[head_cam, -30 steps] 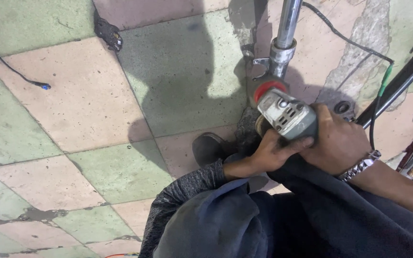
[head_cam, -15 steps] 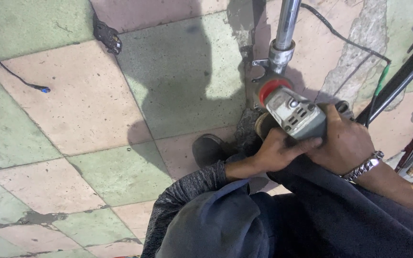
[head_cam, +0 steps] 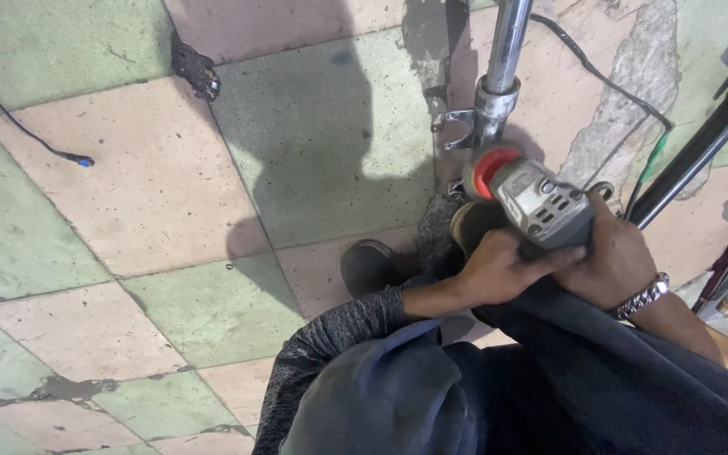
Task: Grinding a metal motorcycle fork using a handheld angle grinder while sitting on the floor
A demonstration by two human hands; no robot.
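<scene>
Both hands (head_cam: 549, 270) clenched, side by side

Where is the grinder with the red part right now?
The grinder is right of centre in the head view, gripped by the left hand and right hand, its red end against the metal pipe.

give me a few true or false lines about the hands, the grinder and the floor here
1. Both hands hold the grinder. True: the left hand and right hand grip its body.
2. The grinder's red end points at a metal pipe. True.
3. The floor is bare grey concrete. False: it has pink and green tiles.
4. The right wrist is bare. False: it wears a metal bracelet.
5. A black cable lies on the floor at left. True.
</scene>
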